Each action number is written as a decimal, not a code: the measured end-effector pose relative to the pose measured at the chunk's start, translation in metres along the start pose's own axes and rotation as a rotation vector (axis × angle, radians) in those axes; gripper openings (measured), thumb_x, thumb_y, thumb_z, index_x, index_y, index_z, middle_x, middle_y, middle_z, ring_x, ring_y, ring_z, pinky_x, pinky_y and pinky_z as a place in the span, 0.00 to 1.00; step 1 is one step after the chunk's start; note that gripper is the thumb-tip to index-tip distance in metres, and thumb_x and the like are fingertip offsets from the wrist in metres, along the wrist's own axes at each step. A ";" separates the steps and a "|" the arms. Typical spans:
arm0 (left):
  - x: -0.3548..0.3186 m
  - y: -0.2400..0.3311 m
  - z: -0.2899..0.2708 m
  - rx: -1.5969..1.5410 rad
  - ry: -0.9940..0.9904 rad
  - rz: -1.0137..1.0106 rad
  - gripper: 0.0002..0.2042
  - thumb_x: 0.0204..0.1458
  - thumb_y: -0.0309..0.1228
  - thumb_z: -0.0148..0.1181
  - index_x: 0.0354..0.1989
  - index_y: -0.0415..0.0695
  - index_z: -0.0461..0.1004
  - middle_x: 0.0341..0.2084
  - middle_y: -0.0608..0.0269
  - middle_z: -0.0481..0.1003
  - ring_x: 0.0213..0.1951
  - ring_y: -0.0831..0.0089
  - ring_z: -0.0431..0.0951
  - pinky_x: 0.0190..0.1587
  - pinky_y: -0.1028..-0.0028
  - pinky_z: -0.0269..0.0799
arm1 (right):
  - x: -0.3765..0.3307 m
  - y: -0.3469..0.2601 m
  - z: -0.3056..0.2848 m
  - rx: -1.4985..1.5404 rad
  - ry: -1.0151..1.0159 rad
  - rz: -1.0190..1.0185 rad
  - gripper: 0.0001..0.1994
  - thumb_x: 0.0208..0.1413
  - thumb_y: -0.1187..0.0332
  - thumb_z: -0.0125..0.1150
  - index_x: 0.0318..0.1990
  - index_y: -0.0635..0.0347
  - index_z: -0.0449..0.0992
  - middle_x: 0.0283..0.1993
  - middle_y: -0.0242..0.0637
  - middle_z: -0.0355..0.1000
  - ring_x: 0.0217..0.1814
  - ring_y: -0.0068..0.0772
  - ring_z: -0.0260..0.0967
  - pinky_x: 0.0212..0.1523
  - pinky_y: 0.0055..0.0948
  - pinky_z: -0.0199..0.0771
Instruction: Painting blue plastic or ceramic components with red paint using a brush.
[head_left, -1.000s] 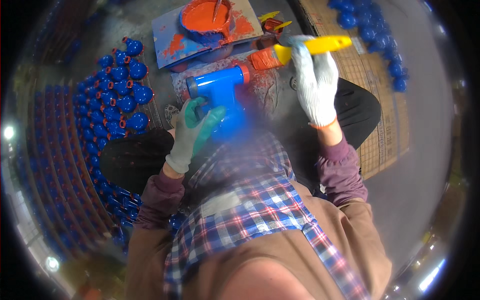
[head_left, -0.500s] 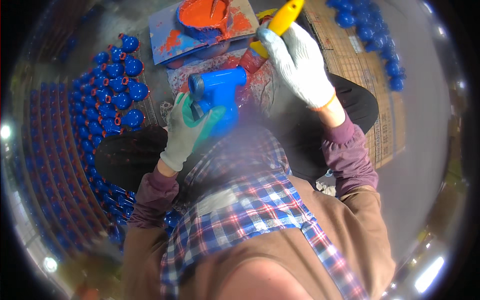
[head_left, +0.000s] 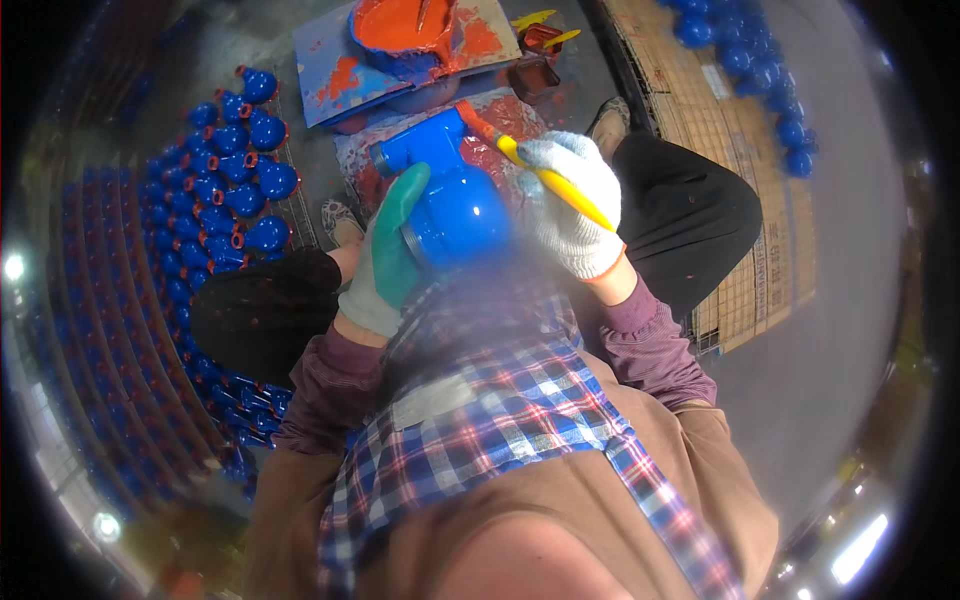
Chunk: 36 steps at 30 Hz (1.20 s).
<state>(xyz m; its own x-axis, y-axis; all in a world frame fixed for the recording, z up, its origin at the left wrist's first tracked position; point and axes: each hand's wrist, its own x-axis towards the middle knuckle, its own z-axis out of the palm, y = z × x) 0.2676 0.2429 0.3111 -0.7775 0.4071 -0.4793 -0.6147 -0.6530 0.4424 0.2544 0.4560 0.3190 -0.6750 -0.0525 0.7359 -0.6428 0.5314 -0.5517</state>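
A blue pipe fitting [head_left: 462, 215] with a rounded body and a tubular arm is held in front of my lap. My left hand [head_left: 387, 255], in a grey glove with a green palm, grips it from the left side. In my right hand [head_left: 575, 205], wearing a white knitted glove, is a paintbrush [head_left: 553, 180] with a yellow handle. Its orange-red bristles are at the far right end of the fitting's tube and appear to touch the rim there. Part of the fitting's near side is blurred.
Beyond the fitting, a pot of orange paint [head_left: 400, 28] stands on a paint-smeared board [head_left: 325, 75]. A small dark container [head_left: 533, 78] and yellow-handled tools lie beside it. Several blue fittings with red-orange rims [head_left: 245, 200] crowd the left; more blue ones [head_left: 735, 60] line cardboard [head_left: 740, 200] at right.
My right hand has come down and nearer, bringing the brush bristles to the tube's far right end. The fitting has turned, showing more of its round body, and my left hand has shifted its grip.
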 end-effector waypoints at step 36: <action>-0.072 0.060 -0.037 -0.423 -0.389 0.325 0.40 0.55 0.60 0.54 0.70 0.49 0.53 0.67 0.42 0.54 0.61 0.38 0.64 0.56 0.43 0.69 | 0.019 -0.002 -0.019 0.624 0.412 0.805 0.12 0.64 0.73 0.54 0.52 0.67 0.70 0.47 0.39 0.71 0.46 0.23 0.70 0.44 0.22 0.75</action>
<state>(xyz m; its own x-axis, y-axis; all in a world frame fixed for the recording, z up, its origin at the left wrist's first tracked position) 0.2916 0.1510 0.3434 -0.9548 0.2959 -0.0277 -0.2967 -0.9440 0.1444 0.2495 0.4703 0.3418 -0.8812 0.4656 0.0820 -0.2167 -0.2438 -0.9453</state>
